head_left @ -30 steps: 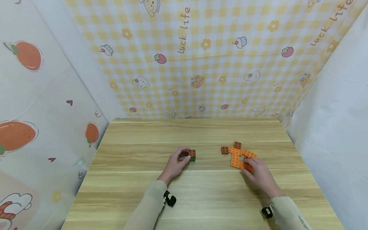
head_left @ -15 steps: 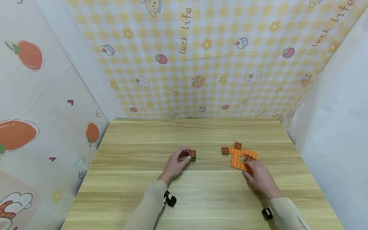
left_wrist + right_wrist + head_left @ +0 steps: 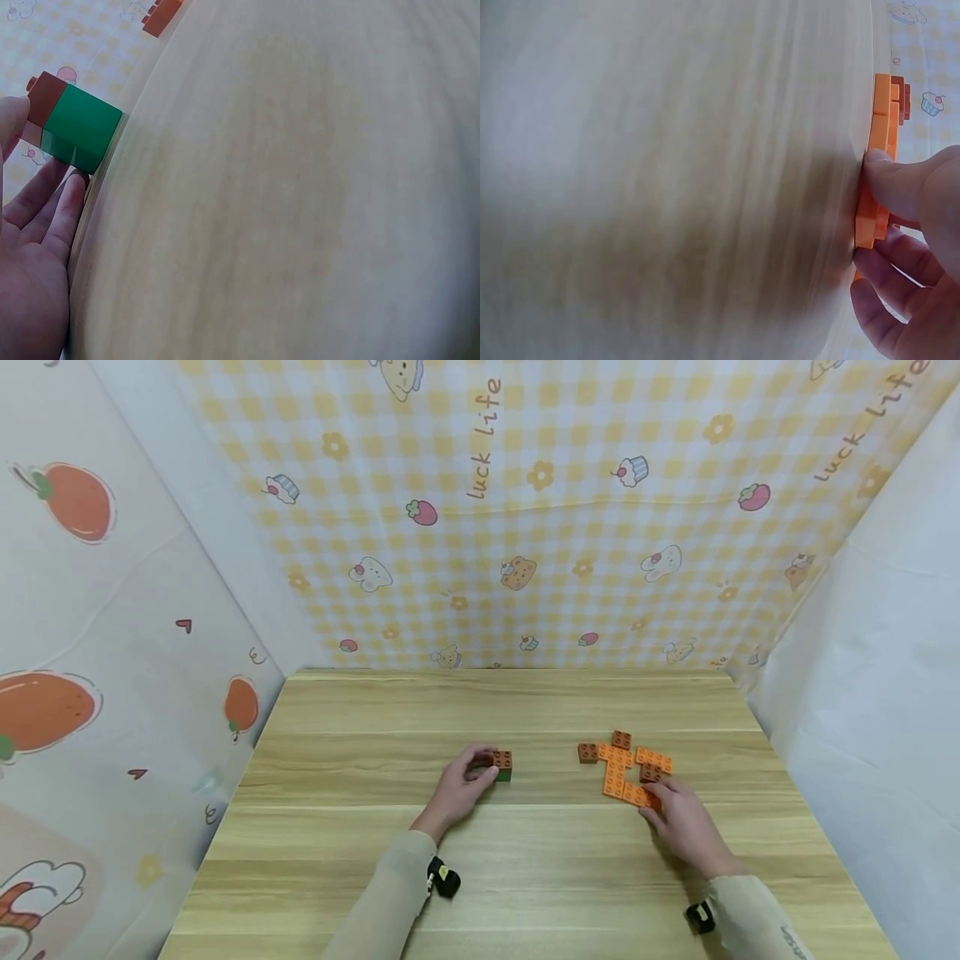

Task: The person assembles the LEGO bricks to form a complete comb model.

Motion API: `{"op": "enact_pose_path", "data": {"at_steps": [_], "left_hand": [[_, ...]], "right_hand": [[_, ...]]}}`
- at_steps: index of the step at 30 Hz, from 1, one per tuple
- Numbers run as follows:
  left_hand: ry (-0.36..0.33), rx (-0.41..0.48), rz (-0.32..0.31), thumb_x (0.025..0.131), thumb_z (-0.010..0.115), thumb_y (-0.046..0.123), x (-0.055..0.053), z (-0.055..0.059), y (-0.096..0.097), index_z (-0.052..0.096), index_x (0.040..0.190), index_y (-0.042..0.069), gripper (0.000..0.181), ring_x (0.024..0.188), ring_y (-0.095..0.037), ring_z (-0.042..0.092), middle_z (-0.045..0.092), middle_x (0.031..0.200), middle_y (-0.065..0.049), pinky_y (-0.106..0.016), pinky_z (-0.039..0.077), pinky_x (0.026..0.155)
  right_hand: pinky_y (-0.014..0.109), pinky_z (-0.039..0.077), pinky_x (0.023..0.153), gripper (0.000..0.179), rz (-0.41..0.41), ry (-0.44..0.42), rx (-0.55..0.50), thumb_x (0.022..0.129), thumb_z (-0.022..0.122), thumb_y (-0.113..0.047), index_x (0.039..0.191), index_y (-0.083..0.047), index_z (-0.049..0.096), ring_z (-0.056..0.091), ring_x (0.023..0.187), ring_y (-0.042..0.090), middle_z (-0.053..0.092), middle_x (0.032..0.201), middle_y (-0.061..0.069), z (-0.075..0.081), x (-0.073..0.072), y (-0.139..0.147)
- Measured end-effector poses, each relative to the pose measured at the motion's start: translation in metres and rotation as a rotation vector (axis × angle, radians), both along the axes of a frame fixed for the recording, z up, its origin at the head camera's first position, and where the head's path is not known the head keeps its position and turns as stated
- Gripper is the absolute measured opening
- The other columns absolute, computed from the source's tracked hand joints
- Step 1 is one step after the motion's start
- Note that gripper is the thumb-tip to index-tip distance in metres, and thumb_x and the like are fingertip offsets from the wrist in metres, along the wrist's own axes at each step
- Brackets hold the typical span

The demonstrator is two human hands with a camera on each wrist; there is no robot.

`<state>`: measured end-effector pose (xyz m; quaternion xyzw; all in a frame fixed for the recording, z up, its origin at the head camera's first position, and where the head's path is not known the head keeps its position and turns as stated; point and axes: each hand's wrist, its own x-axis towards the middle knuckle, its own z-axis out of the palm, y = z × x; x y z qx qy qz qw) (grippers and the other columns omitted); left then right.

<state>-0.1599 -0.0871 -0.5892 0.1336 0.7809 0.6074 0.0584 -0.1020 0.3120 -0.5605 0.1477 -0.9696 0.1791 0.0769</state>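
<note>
My left hand (image 3: 455, 785) holds a small stack, its fingers behind and its thumb in front. The stack is a brown toy brick (image 3: 502, 759) on top of a green brick (image 3: 82, 124), standing on the table. On the right, my right hand (image 3: 684, 822) pinches the right end of a flat orange brick (image 3: 636, 794) between thumb and fingers. That brick lies at the foot of a long orange brick (image 3: 615, 773). Just behind the fingertips sit a brown brick (image 3: 650, 772) and another orange brick (image 3: 655, 759). My right fingers partly hide the pinched end.
Two more brown bricks (image 3: 588, 752) (image 3: 621, 739) adjoin the top of the orange group. The wooden table (image 3: 525, 868) ends at a patterned cloth wall (image 3: 465, 552) behind, with cloth at both sides. Black wrist cameras (image 3: 446, 878) show below the hands.
My right hand has shifted slightly right along the orange brick, uncovering more of it and the brown brick behind. My left hand and its stack have stayed in place.
</note>
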Motion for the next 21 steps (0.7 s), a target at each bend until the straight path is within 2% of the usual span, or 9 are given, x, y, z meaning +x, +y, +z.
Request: {"op": "enact_pose_path", "data": {"at_steps": [4,12,21], "left_hand": [[0.007,0.002,-0.004,0.106,0.065,0.024,-0.0003,0.0009,-0.0002,0.059,0.144,0.011,0.04,0.125,-0.025,0.062,0.066,0.133,-0.007,-0.034,0.054,0.101],[0.008,0.012,0.0,0.106,0.066,0.023,0.0001,0.0003,-0.0006,0.06,0.142,0.012,0.039,0.125,-0.026,0.063,0.067,0.132,-0.007,-0.035,0.055,0.1],[0.002,0.022,0.001,0.105,0.067,0.024,0.0002,0.0,0.0004,0.061,0.141,0.014,0.038,0.124,-0.026,0.063,0.067,0.131,-0.007,-0.043,0.054,0.102]], "right_hand": [[0.06,0.055,0.088,0.034,0.0,-0.006,-0.02,0.09,0.083,-0.007,0.116,0.01,0.069,0.066,0.102,0.043,0.068,0.111,0.024,-0.0005,0.0002,0.0008],[0.065,0.051,0.095,0.034,-0.03,-0.095,-0.113,0.098,0.074,-0.009,0.125,0.009,0.064,0.064,0.112,0.049,0.068,0.12,0.028,0.0013,0.0013,0.002],[0.061,0.055,0.09,0.034,-0.007,-0.004,-0.197,0.098,0.074,-0.007,0.127,0.007,0.065,0.068,0.108,0.042,0.07,0.119,0.024,0.0012,-0.0011,-0.0057]]}}
